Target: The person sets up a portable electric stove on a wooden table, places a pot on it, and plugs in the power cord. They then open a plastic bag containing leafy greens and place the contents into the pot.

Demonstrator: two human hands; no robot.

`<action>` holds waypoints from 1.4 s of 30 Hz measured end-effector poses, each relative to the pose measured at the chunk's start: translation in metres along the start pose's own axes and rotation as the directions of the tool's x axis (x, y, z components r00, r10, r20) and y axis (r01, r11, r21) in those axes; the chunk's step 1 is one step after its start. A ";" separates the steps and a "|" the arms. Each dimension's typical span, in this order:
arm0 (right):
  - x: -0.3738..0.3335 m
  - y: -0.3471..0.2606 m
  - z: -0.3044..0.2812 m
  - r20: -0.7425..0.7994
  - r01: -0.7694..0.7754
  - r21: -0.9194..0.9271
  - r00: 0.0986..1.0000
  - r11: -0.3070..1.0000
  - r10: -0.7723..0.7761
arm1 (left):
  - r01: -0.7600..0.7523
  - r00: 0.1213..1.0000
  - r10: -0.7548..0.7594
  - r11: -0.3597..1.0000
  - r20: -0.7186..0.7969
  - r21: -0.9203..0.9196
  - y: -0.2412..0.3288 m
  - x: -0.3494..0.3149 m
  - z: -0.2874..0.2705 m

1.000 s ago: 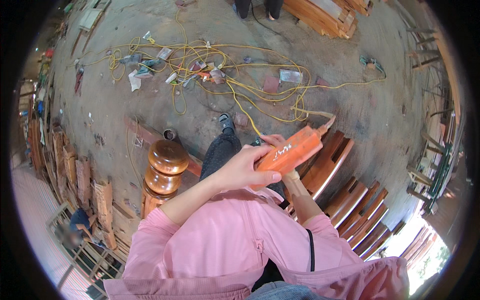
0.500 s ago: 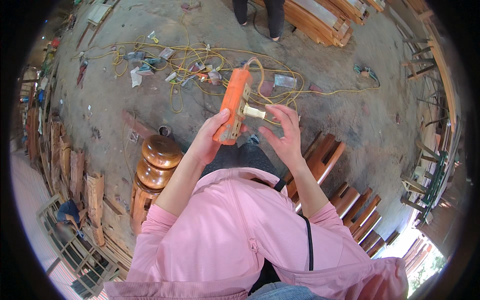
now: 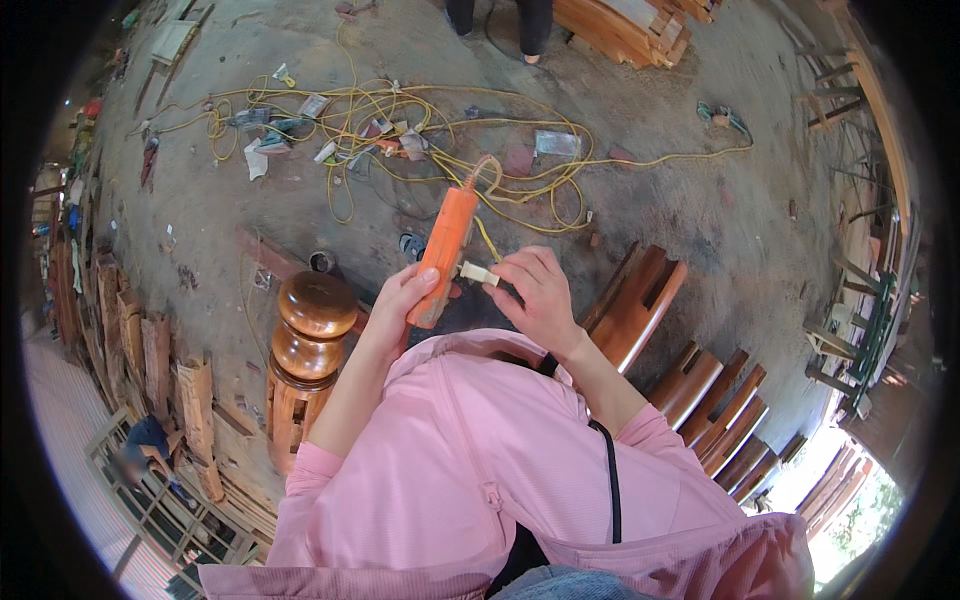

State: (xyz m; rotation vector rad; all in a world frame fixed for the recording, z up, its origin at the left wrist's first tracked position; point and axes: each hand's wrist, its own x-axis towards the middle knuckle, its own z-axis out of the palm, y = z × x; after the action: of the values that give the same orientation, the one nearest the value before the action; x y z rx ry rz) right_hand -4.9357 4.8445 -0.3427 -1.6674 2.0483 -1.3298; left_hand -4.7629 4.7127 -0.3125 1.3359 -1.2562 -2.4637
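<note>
My left hand (image 3: 398,305) is wrapped round the lower end of an orange power strip (image 3: 448,238), held tilted in front of my body. A cream plug (image 3: 478,273) sticks out from the strip's right side, by the sockets. The thumb and fingers of my right hand (image 3: 541,300) are closed on the plug's outer end. From the strip's top a cord (image 3: 492,172) loops over and joins the yellow cable (image 3: 487,240) hanging below. How deep the plug sits in its socket cannot be made out.
Tangled yellow cable (image 3: 375,118) lies on the floor ahead among scraps. A varnished turned wooden post (image 3: 318,305) stands at my left, and varnished wooden pieces (image 3: 640,310) at my right. Another person's legs (image 3: 534,28) show at the far edge, near stacked timber (image 3: 622,35).
My right hand has moved in from beside the plug and closed on it. The power strip has come lower and nearer my body, and slightly left.
</note>
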 end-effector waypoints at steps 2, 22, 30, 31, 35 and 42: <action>-0.016 0.002 0.001 -0.013 -0.024 -0.014 1.000 1.000 0.024 | 0.010 1.000 -0.010 1.000 -0.012 0.001 -0.005 -0.002 -0.005; -0.010 0.090 -0.017 -0.035 -0.463 0.042 0.885 0.885 0.464 | -0.371 0.888 0.165 0.809 0.429 0.457 0.100 -0.053 -0.006; 0.028 0.043 -0.063 0.468 -0.643 0.371 0.753 0.670 0.463 | -0.216 0.911 0.130 0.959 0.391 0.186 0.129 -0.025 0.034; 0.030 0.028 -0.077 0.514 -0.662 0.482 0.744 0.573 0.428 | -0.292 0.904 0.228 0.947 0.361 0.131 0.136 -0.015 0.036; 0.060 -0.022 -0.131 0.306 -0.359 0.849 0.932 0.387 0.193 | -0.364 0.872 0.293 0.923 0.392 0.122 0.175 0.025 0.037; 0.146 -0.098 -0.240 -0.026 0.026 0.999 1.000 0.030 -0.012 | -0.424 0.800 0.394 0.905 0.453 -0.037 0.156 0.073 0.062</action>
State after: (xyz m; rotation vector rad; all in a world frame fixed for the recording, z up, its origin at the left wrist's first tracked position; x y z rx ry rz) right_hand -5.0708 4.8462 -0.0774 -0.8559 0.4358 -1.9944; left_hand -4.8993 4.6176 -0.2361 0.4127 -1.5281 -2.4857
